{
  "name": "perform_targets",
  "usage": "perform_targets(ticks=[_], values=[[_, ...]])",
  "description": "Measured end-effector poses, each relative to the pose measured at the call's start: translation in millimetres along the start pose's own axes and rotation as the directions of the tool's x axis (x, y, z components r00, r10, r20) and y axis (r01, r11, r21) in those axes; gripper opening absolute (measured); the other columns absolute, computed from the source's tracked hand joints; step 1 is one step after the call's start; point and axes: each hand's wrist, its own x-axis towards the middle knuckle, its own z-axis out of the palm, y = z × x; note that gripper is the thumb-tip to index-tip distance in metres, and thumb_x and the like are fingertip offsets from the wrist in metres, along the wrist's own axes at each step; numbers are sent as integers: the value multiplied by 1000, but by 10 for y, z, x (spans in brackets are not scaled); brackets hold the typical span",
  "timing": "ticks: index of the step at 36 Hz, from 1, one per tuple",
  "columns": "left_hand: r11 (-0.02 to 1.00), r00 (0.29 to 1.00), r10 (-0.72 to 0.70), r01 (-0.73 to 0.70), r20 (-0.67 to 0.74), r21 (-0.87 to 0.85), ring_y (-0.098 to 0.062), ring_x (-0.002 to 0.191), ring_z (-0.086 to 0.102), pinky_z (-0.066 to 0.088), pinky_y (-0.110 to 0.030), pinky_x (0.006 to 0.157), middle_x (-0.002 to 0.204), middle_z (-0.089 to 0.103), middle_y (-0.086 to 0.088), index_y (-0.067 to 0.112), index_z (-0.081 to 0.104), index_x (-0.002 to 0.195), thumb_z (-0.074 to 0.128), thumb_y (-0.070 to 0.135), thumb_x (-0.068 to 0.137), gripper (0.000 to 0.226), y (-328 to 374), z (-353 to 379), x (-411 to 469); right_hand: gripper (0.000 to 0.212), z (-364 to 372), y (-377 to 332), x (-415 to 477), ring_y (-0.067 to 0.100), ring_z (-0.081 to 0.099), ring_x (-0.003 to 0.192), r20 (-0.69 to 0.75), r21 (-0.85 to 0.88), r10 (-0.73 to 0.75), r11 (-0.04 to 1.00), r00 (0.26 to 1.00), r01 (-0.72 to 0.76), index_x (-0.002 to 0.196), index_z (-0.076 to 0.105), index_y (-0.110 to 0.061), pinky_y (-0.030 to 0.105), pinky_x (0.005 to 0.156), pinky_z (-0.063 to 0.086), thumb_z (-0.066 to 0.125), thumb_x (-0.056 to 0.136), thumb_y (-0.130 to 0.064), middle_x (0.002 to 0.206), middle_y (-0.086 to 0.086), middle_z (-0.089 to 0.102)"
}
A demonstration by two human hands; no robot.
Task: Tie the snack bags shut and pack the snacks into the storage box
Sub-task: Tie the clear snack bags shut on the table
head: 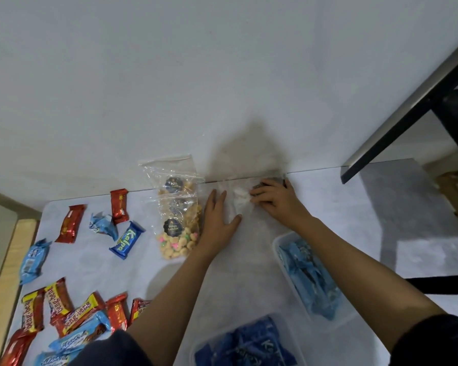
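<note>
Progress partial: your left hand (218, 220) lies flat, your right hand (271, 198) pinches the clear bag (238, 200), two storage boxes (282, 243) hold blue packs, wrapped bars (70, 223) remain unpacked left.

Dim, flat indoor light, coming from behind the person. Big soft shadow on the wall (251, 143) at 12 o'clock, above the hands. Grey shadow patches across the table (354, 207) toward 3 o'clock. Whole frame soft and slightly hazy. Clear bag (236, 199) near centre washed out, edges hard to read. Wide-angle bending at the borders. Glare stripe on the dark bar (407, 109) at 2 o'clock.
</note>
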Motion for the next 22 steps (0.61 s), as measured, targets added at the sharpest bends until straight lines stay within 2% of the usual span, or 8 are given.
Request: perform_targets(ticks=[4, 7, 9, 11, 14, 17, 20, 22], values=[[988, 995, 63, -73, -78, -137, -12, 141, 16, 18, -27, 110, 154, 17, -3, 19, 37, 139, 69, 35, 79, 70, 104, -92, -55, 18, -113, -69, -46, 8, 40, 129, -18, 268, 106, 959, 994, -97, 100, 73, -17, 49, 116, 6, 61, 88, -13, 117, -10, 65], [974, 989, 73, -99, -132, -204, 1, 135, 14, 19, -25, 109, 152, 21, 0, 24, 40, 134, 65, 52, 70, 74, 252, -140, -87, 19, -227, -138, -108, 6, 47, 123, -23, 452, 154, 883, 988, -127, 96, 73, -20, 38, 114, 26, 61, 87, -8, 110, -13, 65], [958, 989, 66, -100, -131, -270, 0, 138, 13, 22, -31, 113, 152, 19, 2, 29, 38, 134, 64, 62, 66, 80, 343, -169, -115, 20, -323, -221, -160, 8, 56, 116, -8, 579, 176, 803, 984, -139, 95, 71, -16, 19, 99, 43, 59, 87, -2, 108, -4, 67], [931, 991, 76, -109, -108, -348, -6, 143, 12, 22, -39, 117, 153, 18, 5, 37, 32, 134, 63, 66, 63, 83, 427, -203, -159, 18, -385, -285, -213, 1, 60, 108, 3, 630, 187, 762, 982, -147, 95, 70, -10, 8, 85, 46, 56, 89, 0, 107, -1, 67], [909, 992, 107, -127, -72, -396, -10, 142, 17, 21, -40, 117, 151, 20, 6, 40, 24, 137, 66, 64, 62, 89, 523, -255, -216, 16, -413, -344, -274, -10, 58, 102, 28, 640, 191, 751, 981, -164, 95, 67, -3, 7, 85, 46, 52, 91, 0, 108, 0, 67], [887, 990, 134, -138, -41, -440, -5, 139, 21, 24, -29, 114, 151, 21, 8, 41, 16, 140, 74, 60, 57, 104, 582, -330, -269, 16, -421, -422, -302, -14, 59, 95, 33, 635, 191, 754, 981, -168, 96, 65, 1, 4, 81, 44, 49, 93, 0, 103, -2, 67], [877, 992, 129, -120, -11, -465, -3, 138, 20, 24, -21, 109, 151, 16, 11, 32, 5, 148, 83, 55, 51, 126, 617, -420, -314, 11, -408, -504, -312, -12, 61, 79, 27, 681, 207, 713, 978, -170, 96, 60, -2, 7, 73, 47, 50, 93, -1, 91, -5, 64], [853, 992, 123, -123, -33, -507, -8, 140, 22, 26, -27, 114, 153, 18, 5, 26, 4, 149, 83, 42, 55, 124, 613, -468, -333, 7, -392, -558, -346, -3, 60, 74, 69, 705, 204, 683, 977, -192, 95, 57, -3, 12, 70, 47, 50, 94, -4, 85, -1, 61]])
